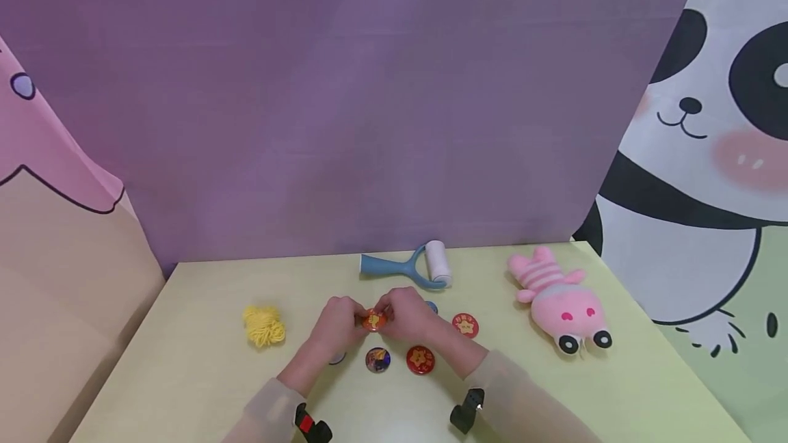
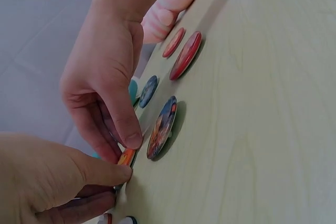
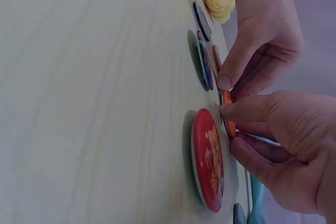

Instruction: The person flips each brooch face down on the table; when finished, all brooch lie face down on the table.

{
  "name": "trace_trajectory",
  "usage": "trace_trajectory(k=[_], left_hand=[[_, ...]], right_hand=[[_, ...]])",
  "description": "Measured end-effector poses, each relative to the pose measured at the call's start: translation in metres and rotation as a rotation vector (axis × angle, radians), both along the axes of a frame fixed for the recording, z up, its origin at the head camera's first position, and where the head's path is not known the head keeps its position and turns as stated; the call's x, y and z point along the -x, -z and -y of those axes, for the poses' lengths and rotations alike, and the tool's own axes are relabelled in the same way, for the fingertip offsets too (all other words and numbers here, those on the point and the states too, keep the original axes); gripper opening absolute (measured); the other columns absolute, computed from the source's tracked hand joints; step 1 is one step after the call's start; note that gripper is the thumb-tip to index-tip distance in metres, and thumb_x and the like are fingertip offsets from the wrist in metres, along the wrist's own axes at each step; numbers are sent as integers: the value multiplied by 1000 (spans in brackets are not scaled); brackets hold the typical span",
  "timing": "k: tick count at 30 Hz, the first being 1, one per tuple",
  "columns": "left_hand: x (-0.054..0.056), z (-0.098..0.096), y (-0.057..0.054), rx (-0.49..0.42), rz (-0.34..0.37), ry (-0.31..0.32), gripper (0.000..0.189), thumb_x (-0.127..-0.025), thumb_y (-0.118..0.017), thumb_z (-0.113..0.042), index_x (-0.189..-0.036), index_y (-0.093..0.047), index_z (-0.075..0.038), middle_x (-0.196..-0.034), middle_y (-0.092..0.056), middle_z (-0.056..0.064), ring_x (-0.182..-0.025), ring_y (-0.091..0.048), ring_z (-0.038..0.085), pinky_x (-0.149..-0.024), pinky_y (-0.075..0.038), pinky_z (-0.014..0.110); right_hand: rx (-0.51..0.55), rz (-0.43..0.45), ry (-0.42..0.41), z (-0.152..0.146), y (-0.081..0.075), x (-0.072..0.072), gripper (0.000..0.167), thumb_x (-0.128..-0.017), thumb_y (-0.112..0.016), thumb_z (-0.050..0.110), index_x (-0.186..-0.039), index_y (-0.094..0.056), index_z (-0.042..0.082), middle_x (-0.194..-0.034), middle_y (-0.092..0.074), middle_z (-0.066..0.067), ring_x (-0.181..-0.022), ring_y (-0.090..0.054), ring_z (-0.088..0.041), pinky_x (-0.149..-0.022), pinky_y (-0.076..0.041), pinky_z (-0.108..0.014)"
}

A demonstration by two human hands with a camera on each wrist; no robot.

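Both hands meet at an orange-red round button badge point(image 1: 373, 320) in the middle of the table. My left hand point(image 1: 336, 324) pinches its left edge between thumb and fingers. From the other side, my right hand point(image 1: 406, 312) pinches the right edge. In the right wrist view the badge point(image 3: 228, 113) stands out between both thumbs, close over the tabletop. Nearer the person lie a dark multicoloured badge point(image 1: 378, 359) and a red badge with a star-like figure point(image 1: 421, 359). Another red badge point(image 1: 465, 325) sits beyond the right forearm.
A blue badge point(image 1: 432, 306) is partly hidden behind the right hand, and a pale-rimmed badge point(image 1: 336, 359) by the left wrist. Yellow yarn point(image 1: 264, 325) lies left. A blue-handled lint roller point(image 1: 403, 266) lies at the back, a pink plush toy point(image 1: 563, 303) on the right.
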State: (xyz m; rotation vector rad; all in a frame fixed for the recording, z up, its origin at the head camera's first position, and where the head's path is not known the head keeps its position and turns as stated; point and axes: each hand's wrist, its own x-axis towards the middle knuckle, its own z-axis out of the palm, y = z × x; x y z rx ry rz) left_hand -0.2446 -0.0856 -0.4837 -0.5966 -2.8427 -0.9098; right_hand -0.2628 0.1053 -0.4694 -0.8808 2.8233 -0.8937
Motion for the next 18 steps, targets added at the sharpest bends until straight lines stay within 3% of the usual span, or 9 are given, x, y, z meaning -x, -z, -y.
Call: trace_trajectory(k=[7, 18], left_hand=[[0, 8, 3, -66, 5, 51, 19, -88, -86, -6, -105, -83, 1, -92, -82, 11, -78, -73, 14, -70, -63, 25], [2, 11, 6, -140, -47, -4, 16, -94, -81, -11, -107, -84, -2, -98, -84, 10, -86, -80, 18, -75, -65, 28]], right_hand=[[57, 49, -11, -6, 7, 8, 22, -84, -88, 12, -103, -81, 5, -95, -80, -6, -84, -74, -16, -76, -60, -22], [166, 59, -19, -14, 12, 11, 10, -93, -82, 13, -101, -84, 9, -98, -82, -4, -90, -79, -18, -78, -62, -20]])
